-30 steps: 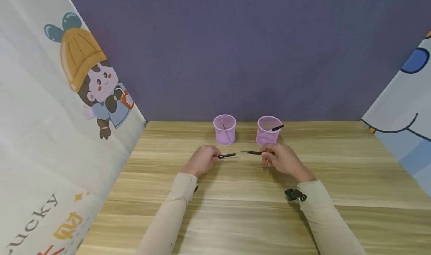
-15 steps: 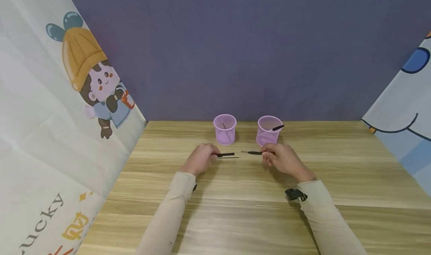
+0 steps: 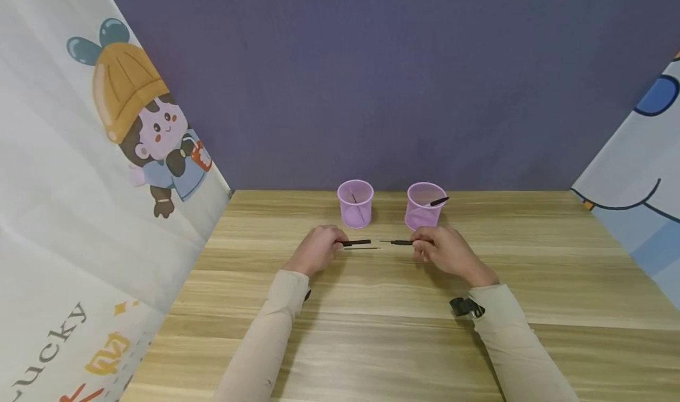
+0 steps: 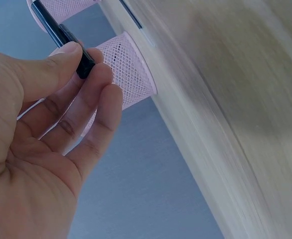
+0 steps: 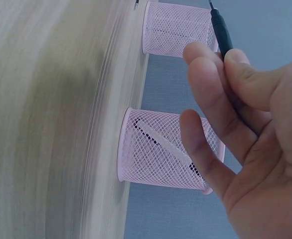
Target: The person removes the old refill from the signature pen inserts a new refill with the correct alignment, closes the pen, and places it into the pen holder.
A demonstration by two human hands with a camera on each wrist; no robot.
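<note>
My left hand [image 3: 319,248] pinches a black pen barrel [image 4: 46,20] with a clip between thumb and fingers, its free end facing right. My right hand [image 3: 443,245] pinches a slim black piece [image 5: 220,32] between thumb and fingertips. A thin shaft sticks out of its end, facing left. In the head view a small gap separates the two ends, nearly in line. On the wooden table, just in front of them, lies a thin dark pen refill [image 3: 362,248]. My fingers hide the rear ends of both held pieces.
Behind my hands stand two pink mesh cups. The left cup [image 3: 355,216] holds a thin dark rod; the right cup [image 3: 422,218] holds a pale pen with a black end [image 3: 438,202]. A dark partition [image 3: 398,95] rises at the table's back edge.
My left hand has shifted slightly left, and the pen barrel in it has tilted nearer level. The right hand stays almost in place, its piece now tipped slightly lower. The refill has not visibly moved.
</note>
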